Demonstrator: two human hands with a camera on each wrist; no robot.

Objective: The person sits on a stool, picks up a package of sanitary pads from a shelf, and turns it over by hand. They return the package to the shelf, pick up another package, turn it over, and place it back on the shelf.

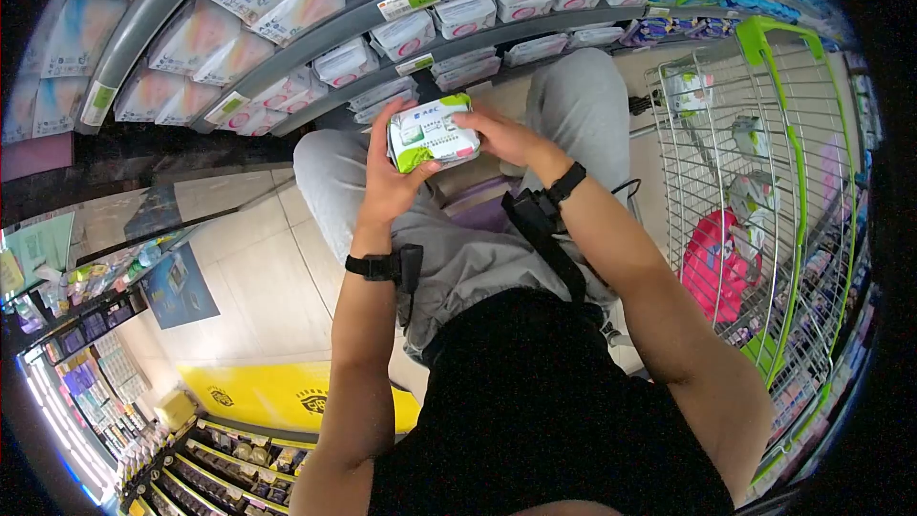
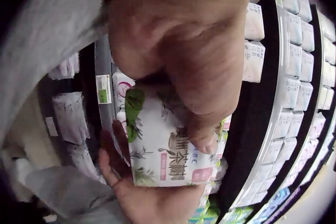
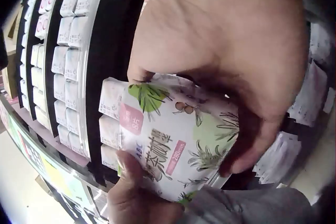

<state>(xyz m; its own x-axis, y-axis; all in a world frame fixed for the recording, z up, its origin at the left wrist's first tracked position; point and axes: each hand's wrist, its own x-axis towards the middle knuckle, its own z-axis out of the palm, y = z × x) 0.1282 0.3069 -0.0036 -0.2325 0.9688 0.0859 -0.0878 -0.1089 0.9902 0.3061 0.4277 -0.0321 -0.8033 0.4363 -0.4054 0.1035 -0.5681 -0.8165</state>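
Note:
A white and green soft package point(image 1: 435, 134) is held above the person's knees in the head view. The left hand point(image 1: 390, 167) grips its left side, thumb along the lower edge. On its right side the right hand point(image 1: 504, 137) holds it, fingers at the edge. In the left wrist view the left hand point(image 2: 178, 50) pinches the package point(image 2: 163, 150), whose printed side shows leaves and lettering; the other hand is below it. The right wrist view shows the right hand point(image 3: 226, 50) curled round the package point(image 3: 178, 134), with the left thumb on its near end.
Shelves of packages point(image 1: 468, 14) curve across the front, with grey rails and price tags. A wire shopping cart point(image 1: 798, 134) with a green frame stands at the right, holding a pink bag point(image 1: 716, 263) and packages. Tiled floor point(image 1: 258, 268) and a yellow strip point(image 1: 248, 401) lie left.

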